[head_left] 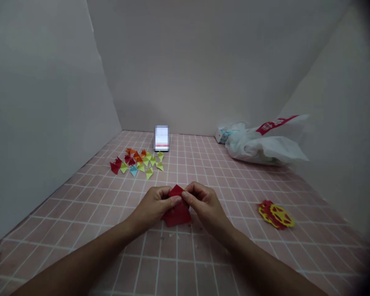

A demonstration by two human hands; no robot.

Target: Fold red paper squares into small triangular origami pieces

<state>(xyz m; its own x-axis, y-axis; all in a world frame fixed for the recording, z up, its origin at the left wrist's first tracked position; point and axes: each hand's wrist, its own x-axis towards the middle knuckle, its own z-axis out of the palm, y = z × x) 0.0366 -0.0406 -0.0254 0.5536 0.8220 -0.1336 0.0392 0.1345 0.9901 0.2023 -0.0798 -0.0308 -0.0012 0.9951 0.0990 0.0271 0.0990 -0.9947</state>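
Observation:
A partly folded sheet of red origami paper [178, 216] is held between both hands just above the pink checked surface. My left hand [157, 204] pinches it from the left, thumb lying across its front. From the right, my right hand [203, 201] grips its upper edge between thumb and fingers, close to the left thumb. A folded point of the paper sticks up between the hands. Some fingers are hidden behind the sheet. Beyond the left hand lie several small folded paper pieces [146, 160] in yellow, orange, red and blue.
A phone [162, 139] with a lit, blurred screen stands upright at the back. Back right, a white plastic bag [262, 144] lies beside a small box [221, 135]. Red and yellow paper cut-outs [277, 215] rest at the right. Pale walls [179, 61] enclose the surface.

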